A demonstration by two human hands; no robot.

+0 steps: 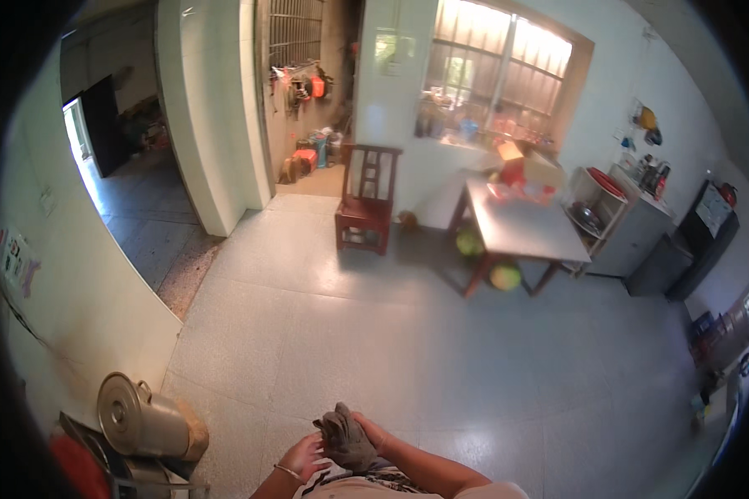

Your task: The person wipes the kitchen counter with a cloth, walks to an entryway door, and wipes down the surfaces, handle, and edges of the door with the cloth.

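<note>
A bunched grey-brown bundle [347, 441], cloth-like with folded points at its top, is held up in front of my body at the lower middle. My right hand [369, 432] grips it from the right side; most of those fingers are hidden behind it. Just left of the bundle is my left hand [303, 457], its fingers apart and the tips close to or touching the bundle's edge. A bracelet [288, 471] circles my left wrist.
A lidded metal pot [146, 416] stands low at the left. Ahead are a dark red wooden chair [366, 200] and a table [528, 229] with boxes on it and round green things [505, 277] beneath. A grey bin [659, 264] stands right. Doorways open at the left and back.
</note>
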